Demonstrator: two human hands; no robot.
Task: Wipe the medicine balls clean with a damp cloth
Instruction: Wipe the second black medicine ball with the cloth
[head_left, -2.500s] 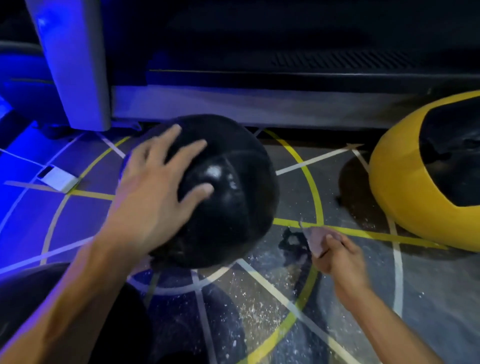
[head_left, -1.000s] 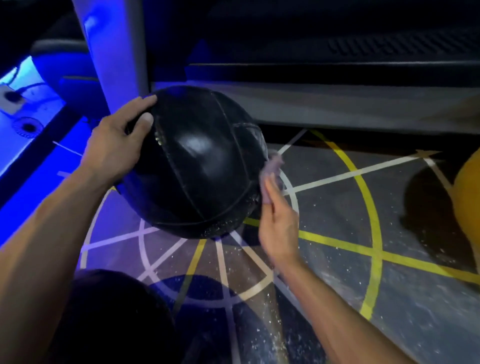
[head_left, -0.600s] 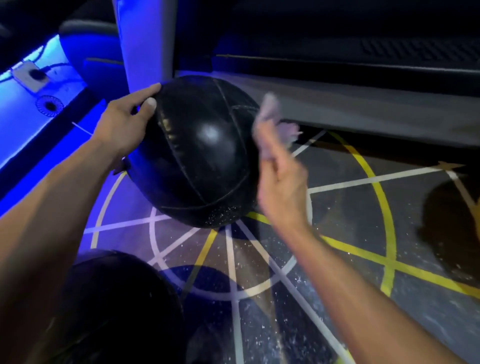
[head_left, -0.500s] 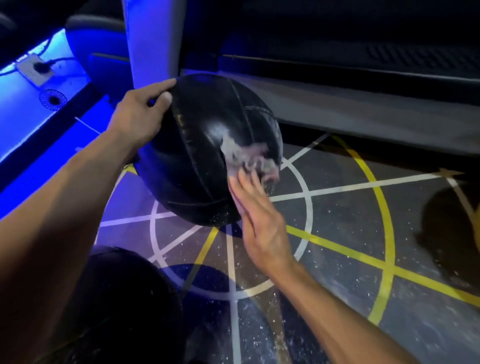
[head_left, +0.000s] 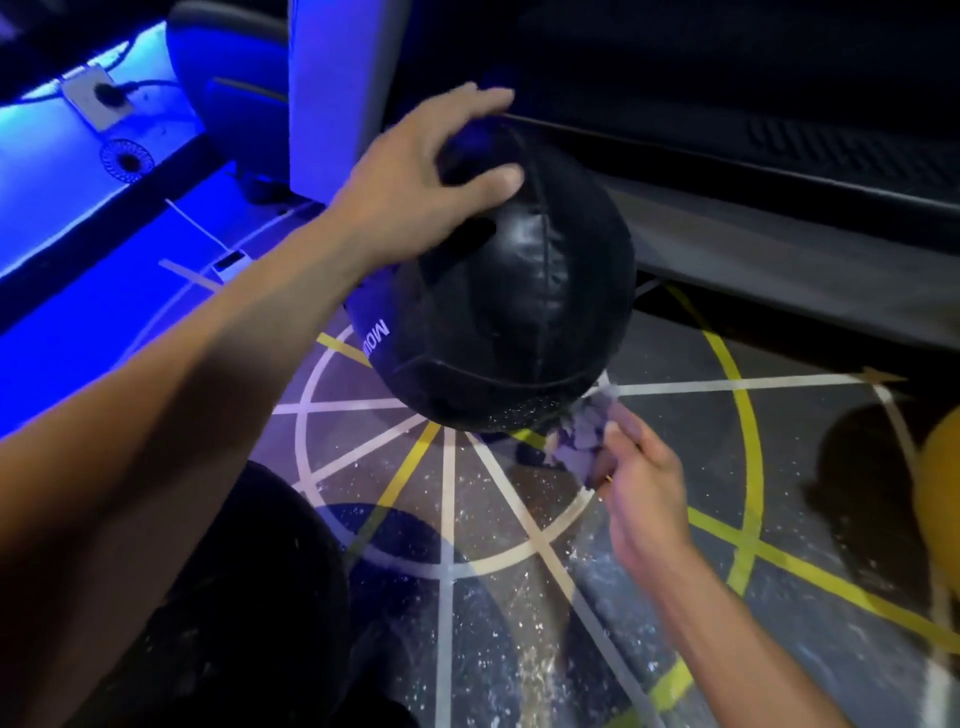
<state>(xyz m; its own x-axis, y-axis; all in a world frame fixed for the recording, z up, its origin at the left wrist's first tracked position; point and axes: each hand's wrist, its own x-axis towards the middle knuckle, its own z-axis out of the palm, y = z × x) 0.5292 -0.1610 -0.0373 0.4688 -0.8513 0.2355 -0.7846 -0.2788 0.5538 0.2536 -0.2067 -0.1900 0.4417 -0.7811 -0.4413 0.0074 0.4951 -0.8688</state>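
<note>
- A gym or training room is suggested.
- The dark speckled floor (head_left: 810, 332) is marked with white and yellow lines (head_left: 737, 384).
- Heavy balls, one black medicine ball (head_left: 514, 322) and one yellow ball (head_left: 937, 499), are seen under blue light.

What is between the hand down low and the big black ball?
In the head view, a crumpled cloth, pinched by the right hand, sits between it and the black ball's underside.
</note>
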